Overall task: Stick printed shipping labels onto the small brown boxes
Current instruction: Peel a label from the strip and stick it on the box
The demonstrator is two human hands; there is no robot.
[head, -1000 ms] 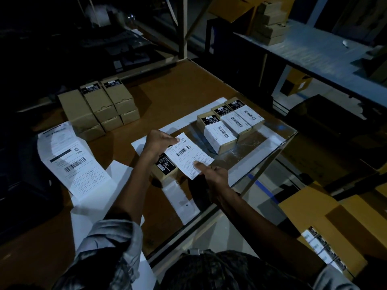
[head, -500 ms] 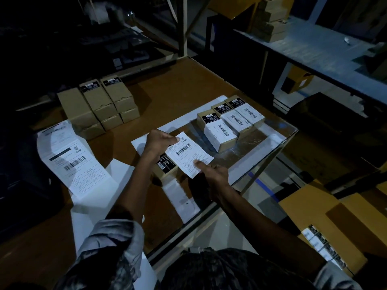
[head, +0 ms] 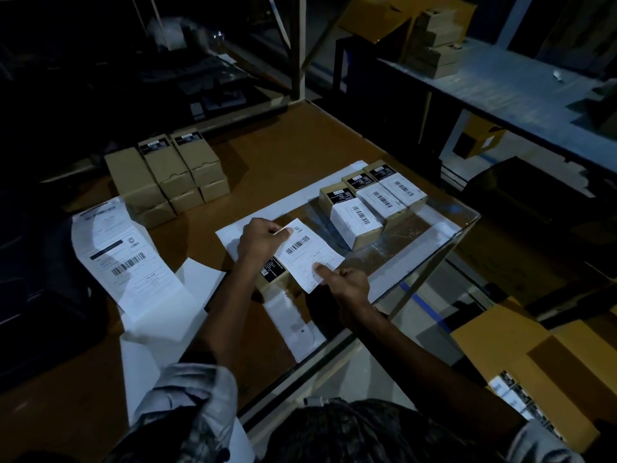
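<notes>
Dim wooden table point(head: 300, 135): the shipping label point(head: 309, 253) is kept unchanged on the small brown box point(head: 272, 274). It is pinched by the left hand point(head: 258, 242) and pressed by the right hand point(head: 347, 284) fingertip. Behind the label, three labelled boxes point(head: 370, 202) are placed.

Left hand point(head: 258, 243) extended forward, fingers curled, thumb and forefinger pinching. Right hand point(head: 347, 285) lower right, index finger extended, pressing down, other fingers curled. Both forearms bare.

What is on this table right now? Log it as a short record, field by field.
label in hand: white label, over a small brown box
left hand: pinches the label's far corner
right hand: fingertip on the label's near edge
labelled boxes: three in a row, far right
unlabelled boxes: stacked, far left
label strip: lying at left
</notes>
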